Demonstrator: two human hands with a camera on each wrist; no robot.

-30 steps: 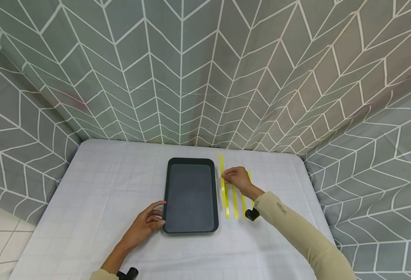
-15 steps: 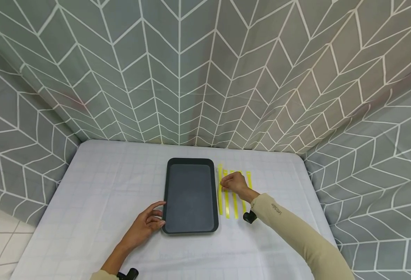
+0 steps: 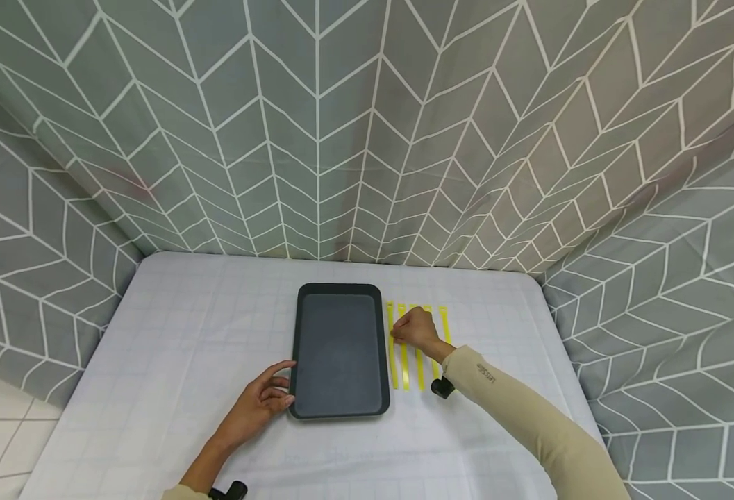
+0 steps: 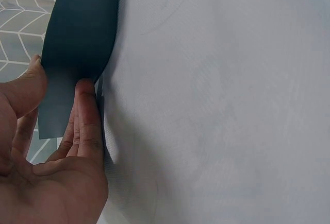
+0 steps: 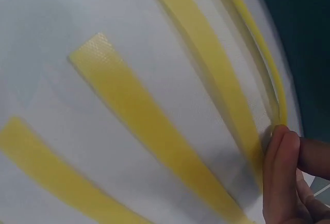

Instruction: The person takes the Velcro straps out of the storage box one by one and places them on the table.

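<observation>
A dark grey rectangular tray (image 3: pixel 342 354) lies on the white-covered table. My left hand (image 3: pixel 259 403) rests at its left side, fingertips and thumb touching the outer wall (image 4: pixel 85 28). With thumb and index finger, my right hand (image 3: pixel 416 328) pinches a narrow yellow strip (image 3: pixel 393 364) just right of the tray. In the right wrist view this strip (image 5: pixel 258 41) stands on edge and bows slightly near the fingertips. Several other flat yellow strips (image 3: pixel 405 368) lie in a row to its right, partly hidden under the right hand and wrist.
The white cloth (image 3: pixel 217 312) covers the whole tabletop. Grey curtains (image 3: pixel 342 139) with white chevron lines stand along the back and both sides. Pale floor tiles (image 3: pixel 4 430) show at the lower left.
My right hand has brought the pinched strip down and slightly left, from slanting over its neighbour to lying alongside the tray, roughly level with the row. My left hand stays put.
</observation>
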